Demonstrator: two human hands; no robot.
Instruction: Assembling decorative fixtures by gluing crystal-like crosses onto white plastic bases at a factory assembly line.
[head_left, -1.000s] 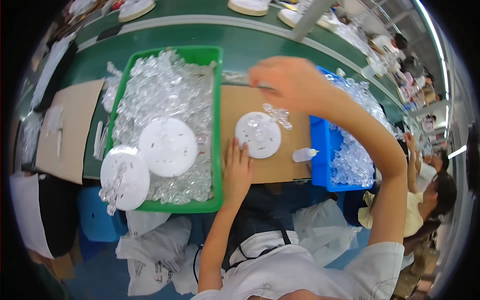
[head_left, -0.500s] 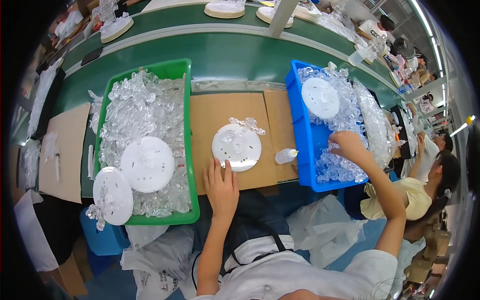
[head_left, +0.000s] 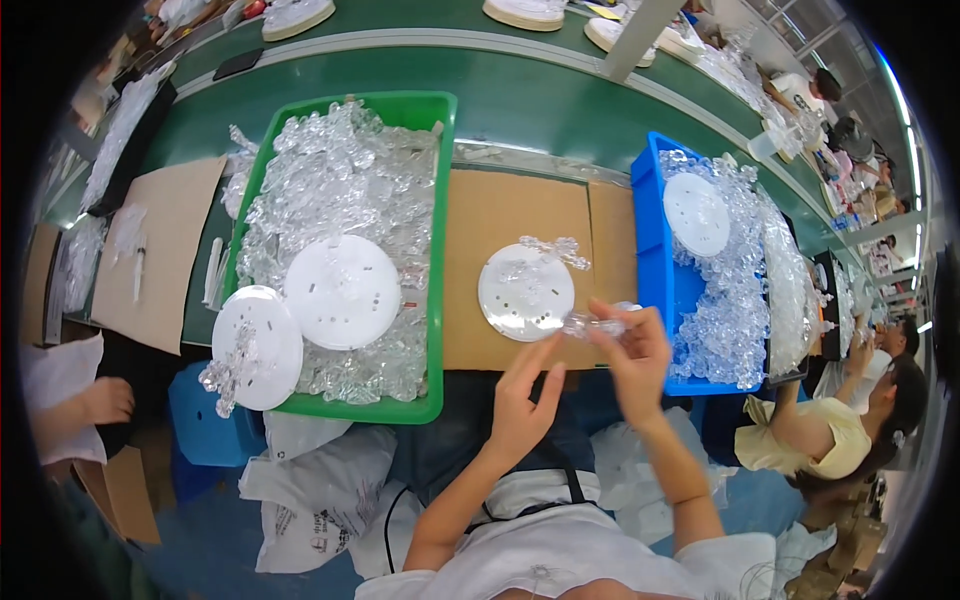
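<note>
Brimming with clear plastic pieces [head_left: 330, 190]: green bin [head_left: 440, 250], blue bin [head_left: 655, 260].

The scene is brightly and evenly lit from overhead; shadows are soft and short. Small glints show on the clear plastic pieces in the green bin [head_left: 436, 200] and blue bin [head_left: 650, 260]. Fisheye distortion bends the green workbench [head_left: 520, 95] edge into an arc. A black vignette rings the frame. Edges are soft; the centre is sharp.
</note>
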